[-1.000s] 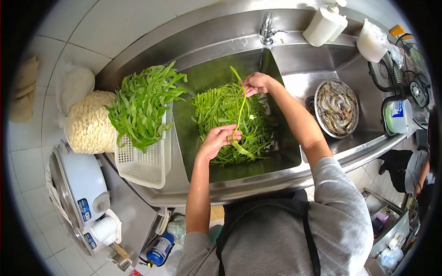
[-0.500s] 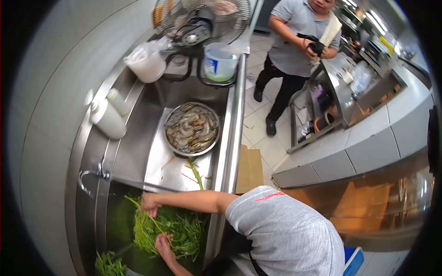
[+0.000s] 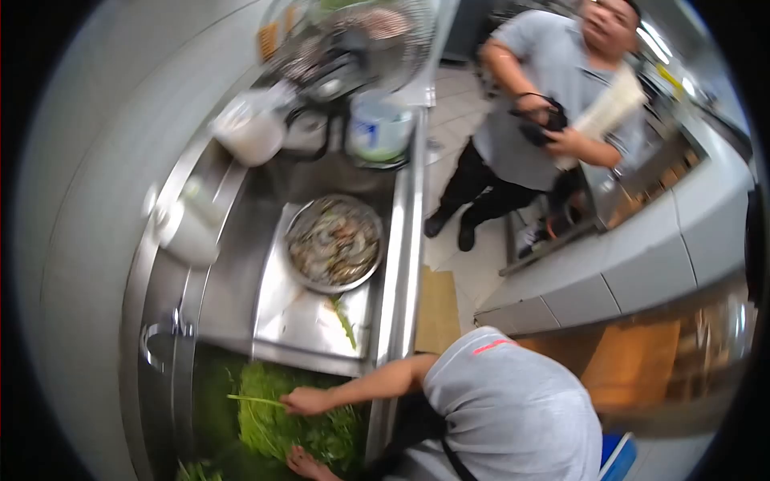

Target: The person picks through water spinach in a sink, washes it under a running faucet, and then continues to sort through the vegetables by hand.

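My right hand is closed on a long green vegetable stalk, whose thin end points left over the sink. Just below, my left hand rests at the edge of the greens, fingers slightly blurred and looking apart, with nothing visible in them. Both hands are over a heap of leafy greens in the near sink basin. In the neighbouring basin a round metal bowl holds grey-brown raw shrimp. A loose green stem lies below the bowl.
A faucet and white bottles line the wall side. At the sink's far end are a bagged white tub, a plastic bucket and a fan. Another person stands on the right, holding a black object. Cardboard lies on the floor.
My right hand has moved right and down with the stalk. My left hand has come off the stalk and moved lower. The other person has turned and appears closer.
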The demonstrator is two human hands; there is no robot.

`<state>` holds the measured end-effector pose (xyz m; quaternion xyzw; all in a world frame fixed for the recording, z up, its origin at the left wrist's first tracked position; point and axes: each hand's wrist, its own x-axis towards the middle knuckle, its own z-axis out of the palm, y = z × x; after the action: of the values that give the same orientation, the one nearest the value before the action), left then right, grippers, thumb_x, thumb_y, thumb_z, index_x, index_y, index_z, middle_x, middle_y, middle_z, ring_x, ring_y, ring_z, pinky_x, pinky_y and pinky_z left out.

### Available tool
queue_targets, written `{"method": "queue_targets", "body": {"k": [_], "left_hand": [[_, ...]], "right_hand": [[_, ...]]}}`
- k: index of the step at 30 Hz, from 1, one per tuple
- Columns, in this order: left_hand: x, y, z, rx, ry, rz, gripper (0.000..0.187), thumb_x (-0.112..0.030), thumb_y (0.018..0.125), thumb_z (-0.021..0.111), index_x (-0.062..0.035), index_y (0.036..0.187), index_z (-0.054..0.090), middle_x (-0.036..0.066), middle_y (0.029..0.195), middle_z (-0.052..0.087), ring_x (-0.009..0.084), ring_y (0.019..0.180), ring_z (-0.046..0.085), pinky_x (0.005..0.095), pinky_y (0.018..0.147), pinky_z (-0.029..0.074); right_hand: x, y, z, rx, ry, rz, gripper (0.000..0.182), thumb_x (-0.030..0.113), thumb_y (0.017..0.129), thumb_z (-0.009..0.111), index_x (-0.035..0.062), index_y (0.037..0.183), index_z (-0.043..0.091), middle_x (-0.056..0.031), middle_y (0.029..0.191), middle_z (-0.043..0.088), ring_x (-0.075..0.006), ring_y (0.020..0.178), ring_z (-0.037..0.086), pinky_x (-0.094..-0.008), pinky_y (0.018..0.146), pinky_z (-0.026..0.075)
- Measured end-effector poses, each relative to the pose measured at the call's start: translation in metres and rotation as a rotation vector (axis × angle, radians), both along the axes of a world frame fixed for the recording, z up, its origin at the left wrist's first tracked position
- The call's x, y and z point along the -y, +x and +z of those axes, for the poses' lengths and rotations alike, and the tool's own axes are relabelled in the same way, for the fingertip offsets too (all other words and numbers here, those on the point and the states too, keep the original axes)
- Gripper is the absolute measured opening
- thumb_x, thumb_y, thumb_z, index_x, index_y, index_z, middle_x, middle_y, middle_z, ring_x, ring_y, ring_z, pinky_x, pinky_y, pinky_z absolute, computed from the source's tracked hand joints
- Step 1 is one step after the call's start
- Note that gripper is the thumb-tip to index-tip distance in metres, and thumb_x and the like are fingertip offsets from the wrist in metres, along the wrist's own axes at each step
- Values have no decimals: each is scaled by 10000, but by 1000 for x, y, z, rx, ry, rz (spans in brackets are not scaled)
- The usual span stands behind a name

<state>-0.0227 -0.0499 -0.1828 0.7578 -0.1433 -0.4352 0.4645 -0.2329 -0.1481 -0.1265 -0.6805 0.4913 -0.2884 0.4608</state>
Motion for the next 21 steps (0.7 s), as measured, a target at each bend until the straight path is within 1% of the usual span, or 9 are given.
{"method": "queue_targets", "body": {"k": [3,4,5,6,8,11,15,18,21], "left_hand": [[-24,40,-9,102,-280,36,355,-112,888,499,-2,1188,344,173,1111,487,267,1032,512,387,902,393],[-27,37,2,166,-357,34,363,-83,873,500,-11,1190,337,170,1161,446,263,1014,512,392,904,391],[-25,37,12,301,-207,0,359,-68,860,499,-24,1177,336,144,1172,417,251,995,514,385,887,404],[-31,46,-2,360,-335,-15,351,-47,844,493,-37,1160,342,114,1134,421,231,1003,495,381,886,403],[-23,42,23,118,-368,189,287,-63,857,483,-73,1124,380,66,1073,413,171,938,461,326,792,458],[-18,36,72,125,-142,271,260,-214,899,522,-53,1081,429,36,917,464,107,763,478,262,664,449],[-39,35,85,135,18,207,223,-216,873,566,-36,1003,550,1,782,510,73,586,452,225,570,418],[-50,36,93,225,92,121,243,-249,868,562,-27,961,598,-10,686,516,59,564,455,225,516,418],[-65,41,72,324,186,28,220,-203,860,563,6,901,615,46,729,592,114,628,506,278,586,439]], "right_hand": [[-30,-3,-28,-563,122,895,267,193,738,588,51,964,585,-173,818,628,-340,821,616,-437,661,501],[-38,-10,-33,-512,-32,932,221,169,735,580,59,923,615,-152,940,624,-316,924,597,-443,721,494],[-32,-2,-40,-689,326,917,207,152,731,578,60,910,627,-134,1027,605,-305,983,574,-455,767,480],[-15,-9,17,-685,230,694,219,145,719,577,49,909,630,-144,970,622,-311,936,595,-443,741,492],[21,4,-4,-730,173,551,172,136,742,538,58,845,651,-178,800,631,-324,763,634,-411,641,518],[80,17,-37,-509,9,290,170,175,767,566,83,880,653,-186,760,624,-335,753,623,-412,676,509],[136,41,-113,-496,227,179,243,221,770,603,86,963,662,-169,854,647,-292,873,626,-354,783,485],[148,68,-160,-593,279,168,241,231,782,595,90,963,668,-149,836,658,-296,835,632,-332,784,478],[164,89,-264,-641,211,113,233,258,792,607,62,890,684,-134,801,660,-277,745,638,-351,700,491]]}}
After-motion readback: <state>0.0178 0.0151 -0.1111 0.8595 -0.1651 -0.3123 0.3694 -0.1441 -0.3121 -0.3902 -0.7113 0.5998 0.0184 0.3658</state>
